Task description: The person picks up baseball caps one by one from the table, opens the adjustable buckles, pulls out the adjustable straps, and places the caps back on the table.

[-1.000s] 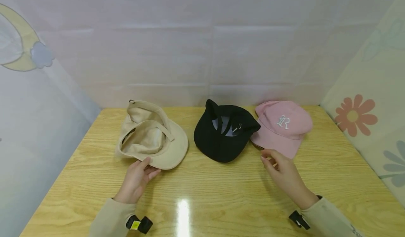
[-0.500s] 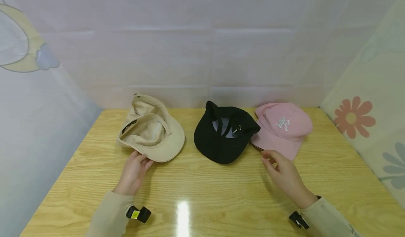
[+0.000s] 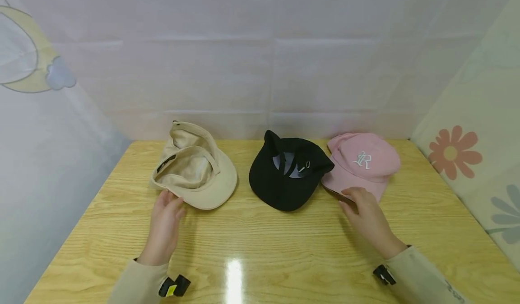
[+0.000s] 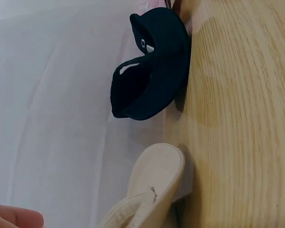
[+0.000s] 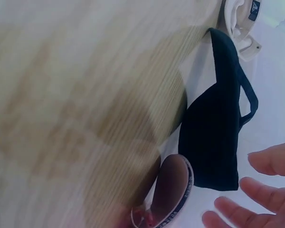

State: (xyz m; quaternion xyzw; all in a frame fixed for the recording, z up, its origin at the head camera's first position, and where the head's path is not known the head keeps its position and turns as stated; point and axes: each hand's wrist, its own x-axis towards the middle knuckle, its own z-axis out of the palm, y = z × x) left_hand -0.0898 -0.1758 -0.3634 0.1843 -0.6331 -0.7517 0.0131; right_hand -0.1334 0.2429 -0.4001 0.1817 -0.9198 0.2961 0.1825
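A beige cap (image 3: 209,195) lies upside down on the left of the table, its inside facing up and brim toward the front right. My left hand (image 3: 164,225) is at the near edge of its brim, fingers relaxed; the left wrist view shows a fingertip (image 4: 21,217) apart from the beige cap (image 4: 159,166). In the middle lies a black cap (image 3: 280,191), also bottom up. The pink cap (image 3: 375,153) with a white letter R sits crown up at the right, its brim against the black cap. My right hand (image 3: 367,220) is at its brim, fingers spread in the right wrist view.
The wooden table (image 3: 260,241) runs back to a pale cloth wall (image 3: 203,78). Printed side panels stand left and right, one with a moon (image 3: 30,76), the other with a red flower (image 3: 451,153). Each sleeve carries a black wrist camera (image 3: 174,287).
The beige cap has shifted back slightly and settled. My left hand has let go of its brim and drawn off a little to the left. My right hand's fingers have spread at the pink brim.
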